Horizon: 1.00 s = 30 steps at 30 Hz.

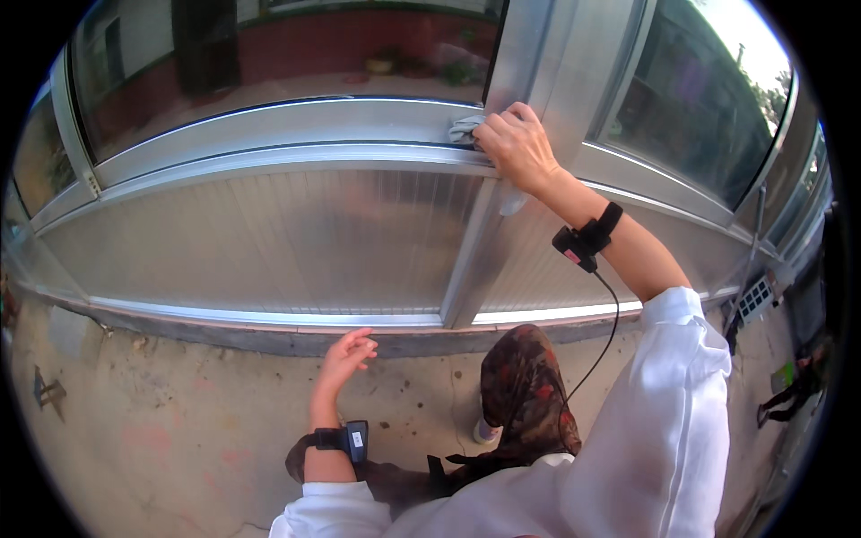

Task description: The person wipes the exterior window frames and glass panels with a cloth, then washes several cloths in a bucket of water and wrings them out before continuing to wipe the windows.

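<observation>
My right hand (518,144) grips a grey cloth (464,129) and presses it against the metal window frame (377,121), at the corner where the bottom rail meets the upright post (531,54). Part of the cloth is hidden behind the fingers, and a pale end hangs below the hand. Above the rail is a dark glass pane (289,60) with reflections in it. My left hand (348,353) hangs in front of the low wall base, holding nothing, its fingers loosely curled and apart. Each forearm wears a strapped black device.
Ribbed translucent panels (269,242) fill the frame below the rail, above a low concrete curb (235,339). A small stool (48,393) stands on the concrete floor (202,430) at far left. At right are a perforated block (755,300), a leaning pole (759,215) and another person (797,390).
</observation>
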Each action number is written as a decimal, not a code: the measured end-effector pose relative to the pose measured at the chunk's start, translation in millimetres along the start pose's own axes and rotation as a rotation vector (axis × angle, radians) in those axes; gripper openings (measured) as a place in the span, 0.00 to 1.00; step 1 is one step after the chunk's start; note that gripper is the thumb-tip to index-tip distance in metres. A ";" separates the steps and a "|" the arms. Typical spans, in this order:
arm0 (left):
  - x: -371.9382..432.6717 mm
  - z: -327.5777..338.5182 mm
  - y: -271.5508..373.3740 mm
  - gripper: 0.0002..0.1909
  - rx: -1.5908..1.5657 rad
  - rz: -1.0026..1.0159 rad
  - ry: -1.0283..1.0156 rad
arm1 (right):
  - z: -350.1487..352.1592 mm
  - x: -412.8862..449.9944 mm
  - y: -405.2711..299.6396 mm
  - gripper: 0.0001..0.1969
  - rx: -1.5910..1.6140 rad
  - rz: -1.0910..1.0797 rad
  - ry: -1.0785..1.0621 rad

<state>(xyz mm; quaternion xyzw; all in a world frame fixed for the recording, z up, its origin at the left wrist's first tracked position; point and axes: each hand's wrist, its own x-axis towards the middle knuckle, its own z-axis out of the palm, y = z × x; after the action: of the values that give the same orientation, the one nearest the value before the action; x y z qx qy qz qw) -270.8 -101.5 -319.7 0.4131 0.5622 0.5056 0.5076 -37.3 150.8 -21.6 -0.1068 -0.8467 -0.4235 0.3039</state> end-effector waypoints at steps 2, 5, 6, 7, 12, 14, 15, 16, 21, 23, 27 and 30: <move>0.1 1.4 4.3 0.19 -0.006 -0.011 0.020 | -16.6 18.2 19.9 0.03 -0.018 -0.017 -0.008; -7.1 12.5 8.7 0.22 -0.025 0.000 0.005 | -5.8 18.6 13.9 0.03 -0.026 -0.094 -0.009; -7.6 13.9 12.5 0.22 -0.013 -0.031 0.010 | 3.4 24.6 4.6 0.04 0.035 -0.101 0.028; -6.3 14.0 15.3 0.22 0.001 -0.061 -0.001 | 5.9 32.1 -3.6 0.04 0.086 -0.101 0.055; 10.7 9.1 3.3 0.21 0.007 -0.035 -0.031 | 45.5 123.4 -80.3 0.03 0.232 -0.044 0.161; 10.1 0.9 1.2 0.20 0.021 -0.028 0.014 | 57.9 164.3 -118.4 0.04 0.302 0.021 0.199; 11.1 0.5 0.9 0.20 0.035 -0.021 0.005 | 61.4 174.7 -126.4 0.04 0.342 0.043 0.207; 10.7 1.4 -0.6 0.20 0.022 -0.008 0.011 | 59.9 171.8 -124.5 0.04 0.333 0.054 0.209; 5.8 -4.4 -2.9 0.19 0.003 -0.009 0.057 | 49.0 123.9 -93.6 0.05 0.276 0.023 0.023; -0.7 -4.1 1.8 0.20 0.035 -0.048 0.049 | 27.2 84.7 -60.8 0.07 0.238 0.009 -0.056; -12.2 9.4 13.2 0.21 0.039 -0.019 0.005 | -1.1 20.0 -10.6 0.09 0.113 0.039 -0.167; -16.5 11.0 12.9 0.21 0.054 -0.004 0.013 | 5.6 28.3 -16.0 0.08 0.131 0.037 -0.136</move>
<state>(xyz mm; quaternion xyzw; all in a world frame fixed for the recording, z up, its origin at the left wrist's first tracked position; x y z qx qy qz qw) -258.1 -114.0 -304.2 0.4220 0.5799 0.4919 0.4936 -69.1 143.1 -17.5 -0.1309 -0.8890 -0.3534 0.2599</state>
